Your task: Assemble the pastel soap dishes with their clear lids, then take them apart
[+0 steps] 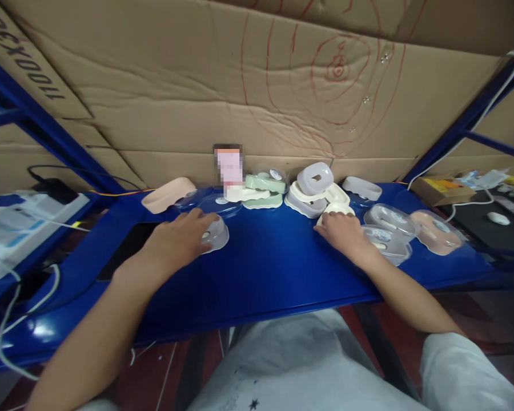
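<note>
My left hand [180,238] lies over a clear plastic lid [216,235] on the blue table [261,268], fingers curled onto it. My right hand [341,230] reaches to a cream soap-dish part [336,210], fingertips closed on its near edge. Right of that hand sit clear lids [389,220] and a pink tray [436,231]. Behind lie a stack of green and cream trays [263,191], grey-lilac and white trays [314,181], and a peach tray [168,194].
A cardboard wall [257,85] backs the table. Blue frame bars run at left [47,134] and right [466,123]. A phone [229,165] leans on the cardboard. White cables and boxes sit at left [21,228]; a yellow box [443,188] sits at right.
</note>
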`<control>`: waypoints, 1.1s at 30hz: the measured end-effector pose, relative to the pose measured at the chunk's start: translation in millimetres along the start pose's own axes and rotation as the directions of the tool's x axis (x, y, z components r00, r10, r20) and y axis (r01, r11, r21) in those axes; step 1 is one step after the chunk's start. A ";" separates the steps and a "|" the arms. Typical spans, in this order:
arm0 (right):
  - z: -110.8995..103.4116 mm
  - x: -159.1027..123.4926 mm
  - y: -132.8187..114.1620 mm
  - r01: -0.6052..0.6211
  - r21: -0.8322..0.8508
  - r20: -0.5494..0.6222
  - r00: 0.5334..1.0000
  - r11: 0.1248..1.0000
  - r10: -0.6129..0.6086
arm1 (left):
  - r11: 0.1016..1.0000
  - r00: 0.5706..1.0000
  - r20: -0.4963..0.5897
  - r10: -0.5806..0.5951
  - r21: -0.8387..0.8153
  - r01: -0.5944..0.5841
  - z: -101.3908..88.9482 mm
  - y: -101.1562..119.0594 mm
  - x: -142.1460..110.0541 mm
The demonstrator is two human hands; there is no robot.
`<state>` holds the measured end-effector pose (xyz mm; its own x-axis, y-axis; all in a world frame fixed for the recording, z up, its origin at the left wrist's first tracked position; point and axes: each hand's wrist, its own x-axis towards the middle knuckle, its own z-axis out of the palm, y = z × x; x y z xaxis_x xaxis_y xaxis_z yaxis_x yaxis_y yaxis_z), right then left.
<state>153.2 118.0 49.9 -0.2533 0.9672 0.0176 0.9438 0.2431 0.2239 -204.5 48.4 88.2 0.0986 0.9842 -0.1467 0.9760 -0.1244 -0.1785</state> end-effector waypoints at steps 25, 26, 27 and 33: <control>25.7 30.2 8.3 0.276 0.365 -0.390 0.913 0.889 -0.123 | 0.735 0.742 -0.350 0.572 -0.182 -0.653 47.4 62.3 26.6; 23.4 27.5 7.1 0.336 0.422 -0.432 0.891 0.842 -0.139 | 0.745 0.742 -0.375 0.556 -0.171 -0.644 47.8 63.0 27.5; 20.8 23.7 5.4 0.405 0.464 -0.478 0.863 0.788 -0.162 | 0.755 0.740 -0.402 0.539 -0.158 -0.636 47.7 63.4 28.3; 11.5 -7.0 -18.7 0.781 0.380 -0.575 0.619 0.495 -0.535 | 0.769 0.700 -0.498 0.511 -0.098 -0.631 43.0 58.2 31.5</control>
<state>139.7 107.4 34.3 -0.7837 0.4268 0.4512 0.3506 0.9037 -0.2459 -152.9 66.7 31.4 0.6647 0.6882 0.2907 0.7077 -0.7048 0.0502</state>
